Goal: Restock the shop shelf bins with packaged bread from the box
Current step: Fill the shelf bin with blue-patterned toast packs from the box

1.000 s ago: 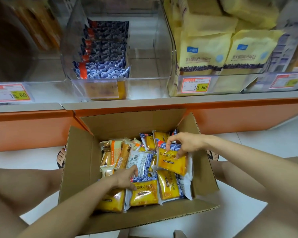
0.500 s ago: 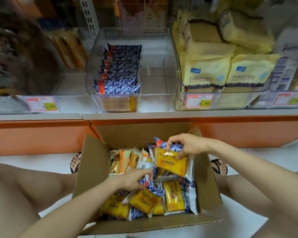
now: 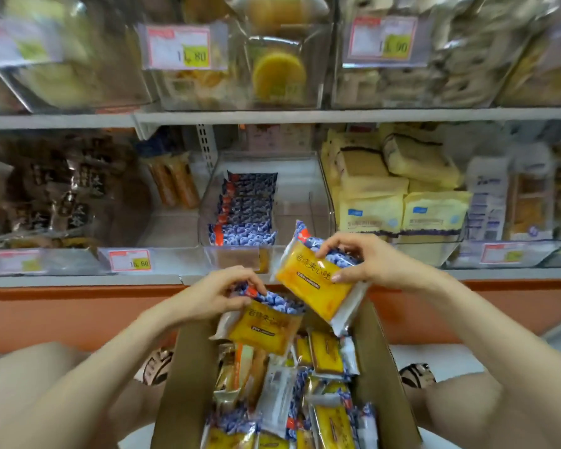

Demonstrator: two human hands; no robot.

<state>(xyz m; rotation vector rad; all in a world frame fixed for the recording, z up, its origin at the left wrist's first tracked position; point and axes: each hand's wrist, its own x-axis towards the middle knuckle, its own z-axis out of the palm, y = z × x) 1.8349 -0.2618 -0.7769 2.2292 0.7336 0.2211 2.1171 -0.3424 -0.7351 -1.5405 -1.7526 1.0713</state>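
Note:
An open cardboard box stands on the floor before the shelf, holding several blueberry bread packs. My left hand grips one yellow-and-blue pack by its top, lifted above the box. My right hand grips a second pack, tilted, just in front of the shelf edge. Behind them a clear bin on the lower shelf holds a row of the same packs along its left side; its right side shows bare.
Yellow cake bags fill the bin to the right, dark brown packs the left. An upper shelf carries more bins and price tags. An orange plinth runs under the shelf. Knees and sandals flank the box.
Both hands have risen out of the box, each with a bread pack, toward the clear bin. The view has tilted up, bringing the upper shelf in.

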